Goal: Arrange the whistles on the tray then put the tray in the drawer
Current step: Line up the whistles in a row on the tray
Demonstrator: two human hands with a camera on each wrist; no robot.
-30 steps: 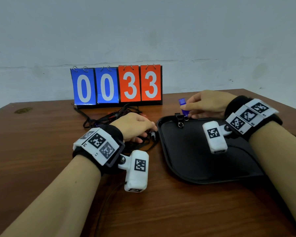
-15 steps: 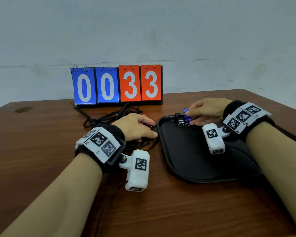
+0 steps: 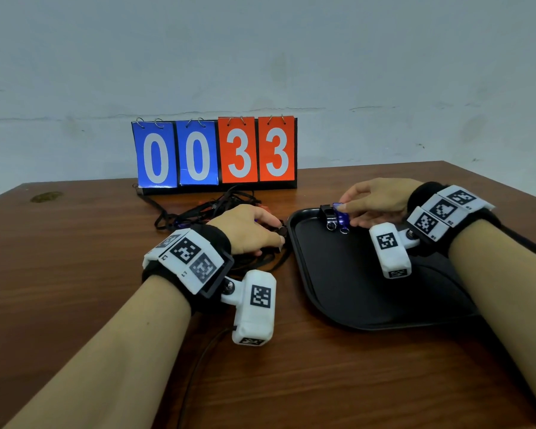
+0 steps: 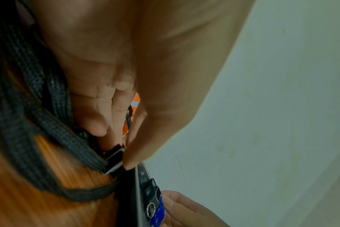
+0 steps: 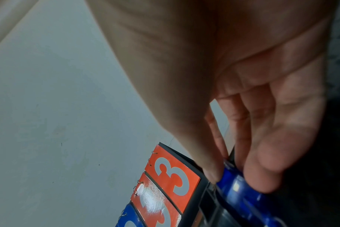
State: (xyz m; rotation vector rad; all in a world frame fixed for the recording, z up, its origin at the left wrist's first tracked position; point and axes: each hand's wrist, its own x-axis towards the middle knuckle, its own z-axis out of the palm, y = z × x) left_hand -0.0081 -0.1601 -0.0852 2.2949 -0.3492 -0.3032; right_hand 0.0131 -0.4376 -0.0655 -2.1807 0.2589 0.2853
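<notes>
Head view down over table (image 3: 75, 305), wrist views close — all share tray (image 3: 353, 289)

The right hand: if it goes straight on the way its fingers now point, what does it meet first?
Most likely the black whistle: the right hand pinches the blue whistle directly beside it on the tray, fingers pointing leftward. Depth is unclear.

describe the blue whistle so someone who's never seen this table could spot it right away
Find the black tray on the right side of the wooden table. At its far edge the right hand pinches the blue whistle. A black whistle sits beside it on the left; only this one is shiny blue.
</notes>
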